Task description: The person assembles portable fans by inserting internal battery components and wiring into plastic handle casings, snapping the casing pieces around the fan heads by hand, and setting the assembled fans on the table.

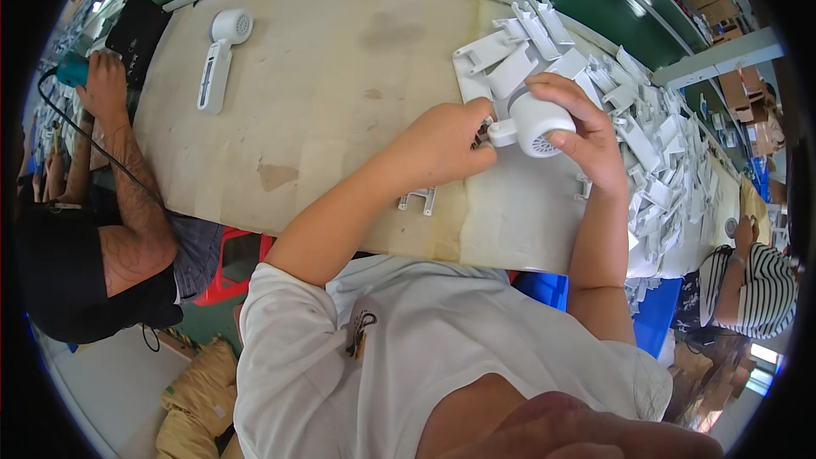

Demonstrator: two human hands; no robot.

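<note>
Right of centre, the right grip (592,132) curls round the fan head (537,123), likely light, rigid, best cupped; left grip (446,143): hold unclear.

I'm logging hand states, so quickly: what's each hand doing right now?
Left hand: curled at the stem of the fan head; whether it grips can't be told.
Right hand: closed around the fan head, holding it.
</note>
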